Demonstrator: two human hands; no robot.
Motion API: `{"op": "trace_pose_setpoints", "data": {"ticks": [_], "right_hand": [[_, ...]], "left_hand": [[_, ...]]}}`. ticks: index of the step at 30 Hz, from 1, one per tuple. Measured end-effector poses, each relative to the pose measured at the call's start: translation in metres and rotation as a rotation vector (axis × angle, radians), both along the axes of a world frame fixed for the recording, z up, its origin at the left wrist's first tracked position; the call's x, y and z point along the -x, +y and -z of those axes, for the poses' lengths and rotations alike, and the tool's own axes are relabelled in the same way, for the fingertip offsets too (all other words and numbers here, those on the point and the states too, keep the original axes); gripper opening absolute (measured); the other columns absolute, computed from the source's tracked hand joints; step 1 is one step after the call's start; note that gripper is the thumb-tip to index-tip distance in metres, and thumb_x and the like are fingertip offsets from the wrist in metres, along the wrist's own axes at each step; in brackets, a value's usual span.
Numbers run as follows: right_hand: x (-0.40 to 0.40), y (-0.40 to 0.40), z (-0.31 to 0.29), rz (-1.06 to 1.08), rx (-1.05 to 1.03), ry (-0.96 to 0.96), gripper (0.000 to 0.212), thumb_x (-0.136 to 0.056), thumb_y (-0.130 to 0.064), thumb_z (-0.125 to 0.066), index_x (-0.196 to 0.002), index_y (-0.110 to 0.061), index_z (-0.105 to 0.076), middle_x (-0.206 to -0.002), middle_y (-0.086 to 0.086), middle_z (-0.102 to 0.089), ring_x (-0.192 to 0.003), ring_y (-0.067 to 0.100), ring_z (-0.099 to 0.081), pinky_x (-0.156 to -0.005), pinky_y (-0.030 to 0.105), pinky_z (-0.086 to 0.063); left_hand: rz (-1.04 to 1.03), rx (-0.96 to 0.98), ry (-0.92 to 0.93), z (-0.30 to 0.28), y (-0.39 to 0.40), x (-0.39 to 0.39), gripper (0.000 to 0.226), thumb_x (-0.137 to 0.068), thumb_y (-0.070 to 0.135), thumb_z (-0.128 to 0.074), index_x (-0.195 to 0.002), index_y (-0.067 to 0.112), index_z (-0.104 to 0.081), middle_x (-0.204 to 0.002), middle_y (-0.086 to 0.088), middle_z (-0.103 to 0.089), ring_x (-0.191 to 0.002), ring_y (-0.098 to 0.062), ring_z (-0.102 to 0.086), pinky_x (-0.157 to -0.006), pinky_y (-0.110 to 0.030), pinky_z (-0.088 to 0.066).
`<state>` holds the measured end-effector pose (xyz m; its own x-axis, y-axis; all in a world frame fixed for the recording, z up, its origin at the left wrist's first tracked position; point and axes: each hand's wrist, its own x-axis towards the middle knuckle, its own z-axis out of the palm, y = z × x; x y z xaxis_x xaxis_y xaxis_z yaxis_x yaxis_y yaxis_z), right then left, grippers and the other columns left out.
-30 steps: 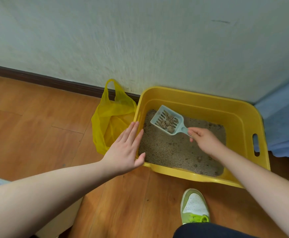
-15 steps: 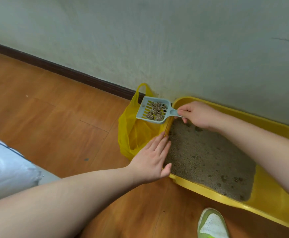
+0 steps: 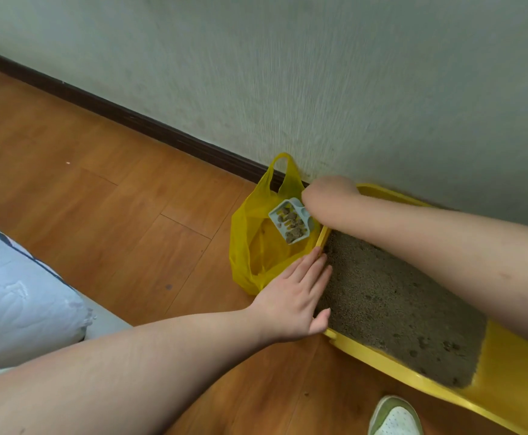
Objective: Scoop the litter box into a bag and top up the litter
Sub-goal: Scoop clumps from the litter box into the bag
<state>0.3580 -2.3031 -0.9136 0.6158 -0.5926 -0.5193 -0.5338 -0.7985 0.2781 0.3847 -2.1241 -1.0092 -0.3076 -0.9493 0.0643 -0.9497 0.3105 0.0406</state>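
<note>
A yellow litter box with grey-brown litter sits on the wood floor against the wall. Left of it stands an open yellow plastic bag. My right hand holds the handle of a pale blue slotted scoop, which is tilted down inside the bag's mouth and carries several brown clumps. The fingers of that hand are bent away and hidden. My left hand lies flat with straight fingers on the box's left rim, beside the bag.
A dark baseboard runs along the pale wall. A light blue and white padded cushion lies at the left edge. A green and white shoe stands near the box's front.
The right hand carried the loaded scoop from over the box's corner leftward and down into the bag's mouth, tilting it. The left hand stayed on the rim. The view swung left.
</note>
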Motion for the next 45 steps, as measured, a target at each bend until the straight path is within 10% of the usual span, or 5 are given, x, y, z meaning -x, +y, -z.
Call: {"op": "trace_pose_setpoints", "data": {"ticks": [5,11,25,29,45], "right_hand": [[0.003,0.018,0.003,-0.276,0.185,0.010,0.026,-0.091,0.002,-0.047,-0.077,-0.018,-0.058,-0.061,-0.004,-0.043,-0.058,0.016,-0.046,-0.047,0.026,-0.027],[0.018,0.020,0.000,-0.425,0.259,-0.121,0.021,-0.095,-0.009,-0.043,-0.086,-0.018,-0.060,-0.089,-0.001,-0.063,-0.085,0.022,-0.060,-0.073,0.034,-0.033],[0.167,-0.011,-0.048,0.521,-0.322,-0.764,0.016,-0.100,-0.036,-0.046,-0.108,-0.042,-0.058,-0.077,-0.012,-0.065,-0.053,0.011,-0.049,-0.050,0.026,-0.032],[0.245,-0.012,-0.032,0.800,-0.301,-0.847,0.020,-0.097,-0.037,-0.052,-0.104,-0.032,-0.069,-0.076,-0.008,-0.068,-0.072,0.027,-0.061,-0.061,0.031,-0.037],[0.310,-0.020,0.101,0.956,-0.233,-0.469,0.025,-0.098,-0.026,-0.051,-0.097,-0.014,-0.072,-0.073,0.004,-0.067,-0.054,0.015,-0.051,-0.050,0.028,-0.040]], "left_hand": [[-0.006,0.007,0.028,0.001,0.000,0.001,0.074,-0.090,0.053,-0.035,-0.138,-0.001,-0.050,-0.145,-0.023,-0.047,-0.143,-0.034,-0.031,-0.117,-0.042,-0.026],[-0.006,-0.012,0.042,0.000,-0.001,0.000,0.073,-0.091,0.052,-0.035,-0.139,-0.002,-0.049,-0.146,-0.024,-0.045,-0.143,-0.034,-0.030,-0.116,-0.044,-0.031],[0.032,-0.062,-0.023,-0.009,-0.008,-0.003,0.078,-0.089,0.060,-0.038,-0.143,0.004,-0.046,-0.149,-0.019,-0.042,-0.143,-0.034,-0.032,-0.117,-0.047,-0.024],[0.085,-0.031,-0.004,-0.009,-0.013,-0.003,0.080,-0.089,0.059,-0.042,-0.144,0.001,-0.043,-0.152,-0.023,-0.035,-0.145,-0.035,-0.025,-0.119,-0.043,-0.010],[-0.132,-0.178,0.105,-0.018,-0.013,0.008,0.080,-0.088,0.049,-0.036,-0.154,0.005,-0.022,-0.160,-0.025,-0.007,-0.148,-0.037,-0.014,-0.116,-0.041,-0.006]]}}
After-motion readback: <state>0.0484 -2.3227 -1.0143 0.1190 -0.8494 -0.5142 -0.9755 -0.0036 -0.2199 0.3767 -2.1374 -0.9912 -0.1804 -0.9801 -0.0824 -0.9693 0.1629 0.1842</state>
